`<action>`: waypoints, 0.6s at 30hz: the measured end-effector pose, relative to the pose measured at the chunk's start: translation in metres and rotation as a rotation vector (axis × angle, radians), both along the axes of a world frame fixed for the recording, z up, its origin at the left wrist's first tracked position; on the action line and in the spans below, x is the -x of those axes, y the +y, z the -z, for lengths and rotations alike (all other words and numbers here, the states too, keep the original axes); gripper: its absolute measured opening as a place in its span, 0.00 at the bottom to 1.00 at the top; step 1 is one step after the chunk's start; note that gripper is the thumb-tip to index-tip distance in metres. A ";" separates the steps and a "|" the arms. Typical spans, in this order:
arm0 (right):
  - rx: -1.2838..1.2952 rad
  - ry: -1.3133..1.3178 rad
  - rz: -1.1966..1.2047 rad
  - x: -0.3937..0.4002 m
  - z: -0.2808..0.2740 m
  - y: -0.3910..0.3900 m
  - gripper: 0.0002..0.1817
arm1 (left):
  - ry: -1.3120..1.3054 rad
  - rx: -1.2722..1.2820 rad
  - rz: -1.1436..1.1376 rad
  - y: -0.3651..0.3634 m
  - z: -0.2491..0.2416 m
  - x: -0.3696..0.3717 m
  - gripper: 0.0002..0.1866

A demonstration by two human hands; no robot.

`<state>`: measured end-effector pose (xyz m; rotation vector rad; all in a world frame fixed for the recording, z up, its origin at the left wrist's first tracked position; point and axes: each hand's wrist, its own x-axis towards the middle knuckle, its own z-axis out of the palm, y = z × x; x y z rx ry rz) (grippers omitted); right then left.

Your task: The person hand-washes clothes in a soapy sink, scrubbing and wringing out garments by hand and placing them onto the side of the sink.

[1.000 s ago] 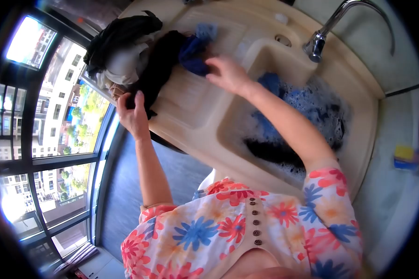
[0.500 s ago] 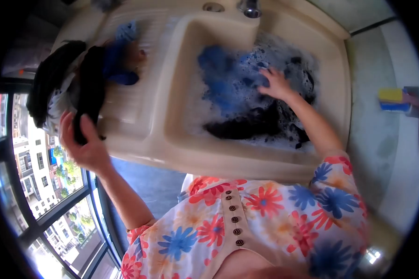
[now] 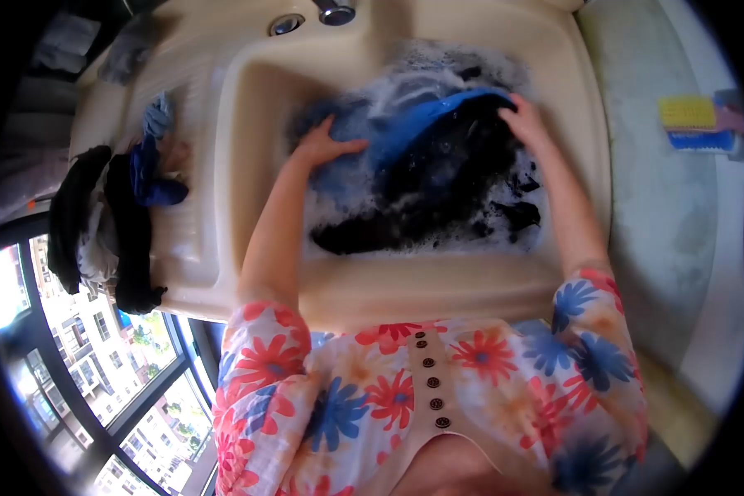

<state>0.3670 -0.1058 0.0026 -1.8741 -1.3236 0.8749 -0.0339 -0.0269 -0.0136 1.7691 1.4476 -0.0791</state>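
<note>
Soapy water fills the sink basin point(image 3: 260, 107), where a black garment with a blue edge point(image 3: 438, 165) is bunched and partly lifted through the suds. My right hand point(image 3: 525, 122) has its fingers closed on the garment's upper right edge. At the left side of the water, my left hand point(image 3: 326, 147) is over dark blue cloth point(image 3: 339, 178), thumb and fingers apart. Some of its fingertips are hidden by cloth and foam. A long dark piece of cloth point(image 3: 364, 234) lies soaking near the front of the basin.
On the ribbed drainboard point(image 3: 192, 231) to the left lie black clothes point(image 3: 132, 240), a blue cloth item point(image 3: 153, 178) and a light blue one point(image 3: 158, 116). The faucet point(image 3: 336, 12) stands at the back. A yellow-and-blue sponge point(image 3: 690, 116) is at the right wall; a window point(image 3: 99, 331) is lower left.
My left hand has moved from the clothes on the drainboard into the basin. My right hand has taken hold of the blue-edged black garment, now raised and spread. The view has shifted right.
</note>
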 end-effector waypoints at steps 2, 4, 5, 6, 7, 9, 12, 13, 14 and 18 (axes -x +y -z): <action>0.067 -0.272 -0.161 0.050 -0.029 -0.005 0.30 | -0.346 0.271 -0.188 -0.011 -0.018 -0.016 0.52; 0.119 -0.661 -0.261 0.098 -0.020 -0.013 0.41 | -0.528 0.447 -0.321 -0.021 -0.031 -0.033 0.49; 0.195 -0.745 -0.338 0.120 -0.015 -0.013 0.45 | -0.539 0.487 -0.362 -0.024 -0.033 -0.039 0.47; 0.212 -0.721 -0.368 0.128 0.001 -0.009 0.42 | -0.549 0.528 -0.402 -0.024 -0.033 -0.046 0.46; 0.230 -0.699 -0.396 0.136 0.014 -0.005 0.39 | -0.583 0.572 -0.434 -0.023 -0.025 -0.049 0.45; 0.410 -0.491 -0.293 0.151 0.023 0.012 0.33 | -0.658 0.659 -0.492 -0.021 -0.002 -0.053 0.44; 0.059 -0.307 -0.179 0.184 0.008 0.003 0.18 | -0.791 0.745 -0.697 -0.020 0.042 -0.058 0.36; -0.139 -0.406 -0.189 0.195 0.004 -0.010 0.14 | -0.870 0.740 -0.704 -0.022 0.065 -0.056 0.34; -0.159 -0.279 -0.264 0.202 -0.015 -0.020 0.15 | -0.858 0.818 -0.741 -0.020 0.076 -0.052 0.27; 0.048 -0.235 -0.396 0.171 -0.015 -0.031 0.20 | -0.707 0.405 -0.379 -0.016 0.011 -0.042 0.15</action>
